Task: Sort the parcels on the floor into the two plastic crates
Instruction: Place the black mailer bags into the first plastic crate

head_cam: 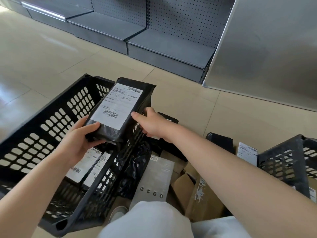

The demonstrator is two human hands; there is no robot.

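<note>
- Risk, left side: left hand (80, 140) gripped the near end of the black parcel (118, 107), thumb over its top and fingers curled beneath. The wrapping looked slack and glossy, so the parcel could likely slide out toward the left crate (51, 121) before its label was read.
- Risk, right side: right hand (151, 122) pinched the parcel's right edge, thumb on the label face. Judged hazard: if one hand let go early, the parcel would tip over the left crate's right wall and land among the unsorted heap.
- Risk, sorting: a label misread would send the parcel to the wrong crate; the print was too small to make out.
- Location of parcel: held in the air above the left crate's right wall, label upward, tilted away from the person.
- Left crate: black, perforated, leaning; held at least two labelled parcels (89, 165) at its near end, below the held parcel.
- Floor heap, right of the left crate: black bag (135, 169), grey flat pack (156, 177), cardboard boxes (197, 194), further black parcels.
- Right crate (288, 165): right of the heap, partly out of frame; contents could not be told beyond a glimpse of one label.
</note>
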